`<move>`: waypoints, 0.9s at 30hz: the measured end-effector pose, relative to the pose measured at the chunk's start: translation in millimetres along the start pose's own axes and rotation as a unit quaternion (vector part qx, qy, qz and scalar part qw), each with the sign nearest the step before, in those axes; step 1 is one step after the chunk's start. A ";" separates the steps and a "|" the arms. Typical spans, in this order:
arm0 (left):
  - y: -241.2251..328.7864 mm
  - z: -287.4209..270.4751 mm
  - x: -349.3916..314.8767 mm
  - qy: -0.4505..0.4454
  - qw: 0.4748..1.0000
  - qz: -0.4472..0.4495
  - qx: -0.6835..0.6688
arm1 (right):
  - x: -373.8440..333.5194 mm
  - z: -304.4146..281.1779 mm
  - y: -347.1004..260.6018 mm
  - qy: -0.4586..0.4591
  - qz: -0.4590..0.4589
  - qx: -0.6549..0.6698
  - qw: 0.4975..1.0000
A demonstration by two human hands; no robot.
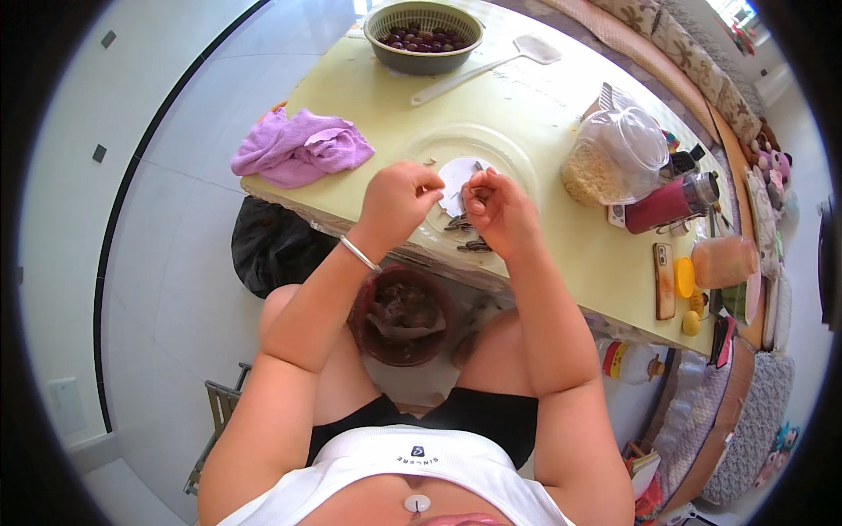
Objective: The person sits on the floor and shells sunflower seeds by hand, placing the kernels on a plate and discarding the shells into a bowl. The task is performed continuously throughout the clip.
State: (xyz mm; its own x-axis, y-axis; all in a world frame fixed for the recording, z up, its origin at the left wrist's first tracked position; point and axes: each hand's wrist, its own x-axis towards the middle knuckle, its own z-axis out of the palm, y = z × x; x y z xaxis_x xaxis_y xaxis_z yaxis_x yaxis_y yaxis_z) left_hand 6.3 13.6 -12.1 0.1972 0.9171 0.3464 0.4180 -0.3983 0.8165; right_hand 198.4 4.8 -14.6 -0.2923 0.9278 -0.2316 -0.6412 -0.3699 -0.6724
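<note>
My left hand [402, 200], with a silver bangle on its wrist, hovers over the table's near edge, thumb and fingers pinched together. Whatever it may hold is too small to make out. Facing it, my right hand [502, 215] has its fingers curled in a pinch, with something small and dark at the fingertips that I cannot name. Between them a small white disc [453, 182] lies on a clear round glass plate [516, 156]. Small dark striped pieces that look like sunflower seeds [474, 246] lie in a loose pile beside my right hand.
A basket of dark round fruit [423, 63], a white spatula [474, 77] and a purple cloth [303, 147] are on the table. At right stand a clear plastic tub [605, 167], a dark red bottle [671, 202] and a phone [664, 280]. A waste bucket [403, 351] sits between my legs.
</note>
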 end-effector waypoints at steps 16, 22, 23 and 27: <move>-10.7 5.9 6.3 0.084 0.941 0.173 0.278 | -55.0 28.6 52.5 -0.403 -0.010 -0.589 0.700; -7.5 1.9 3.7 0.063 0.975 0.144 0.157 | -47.3 38.9 8.2 -0.320 0.116 -0.618 0.709; -7.1 3.6 1.9 0.036 0.977 0.148 0.148 | -46.1 33.6 0.9 -0.307 0.095 -0.592 0.739; -3.0 14.6 -5.8 -0.041 0.975 0.167 0.138 | -44.5 20.6 -21.3 -0.172 0.065 -0.417 0.890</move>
State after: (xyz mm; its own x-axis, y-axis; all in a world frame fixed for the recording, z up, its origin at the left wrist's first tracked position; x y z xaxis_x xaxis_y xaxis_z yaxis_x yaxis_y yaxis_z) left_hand 16.8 9.2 -23.4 0.4288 0.7354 0.5247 0.5392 -0.6744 0.5044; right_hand 210.4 -29.6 24.5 -0.6180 0.7569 -0.2125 0.1223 -0.1744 -0.9770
